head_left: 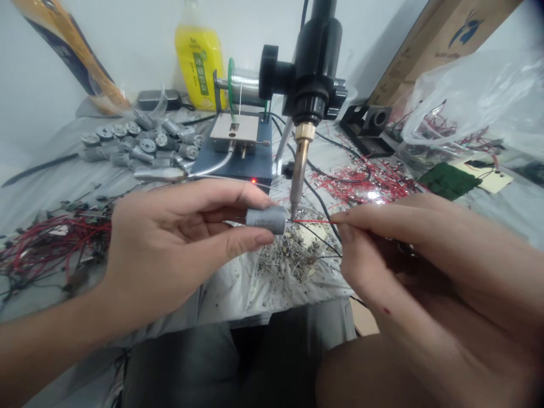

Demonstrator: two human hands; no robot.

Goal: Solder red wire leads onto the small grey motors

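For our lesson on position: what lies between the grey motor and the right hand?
Head view: soldering iron tip near the grey motor, red wire reaching the right hand, black wire slanting below.

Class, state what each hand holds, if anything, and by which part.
The left hand pinches a grey cylinder by its curved side, between thumb and finger. The right hand pinches a red wire, away from the cylinder.

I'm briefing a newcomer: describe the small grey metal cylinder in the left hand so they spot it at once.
Find the big black clamp at upper centre and follow the tapered metal soldering tip beneath it downward. Just left of that tip's lower end, the left hand pinches a small grey metal cylinder. Similar grey cylinders lie heaped back left; only this one is held.
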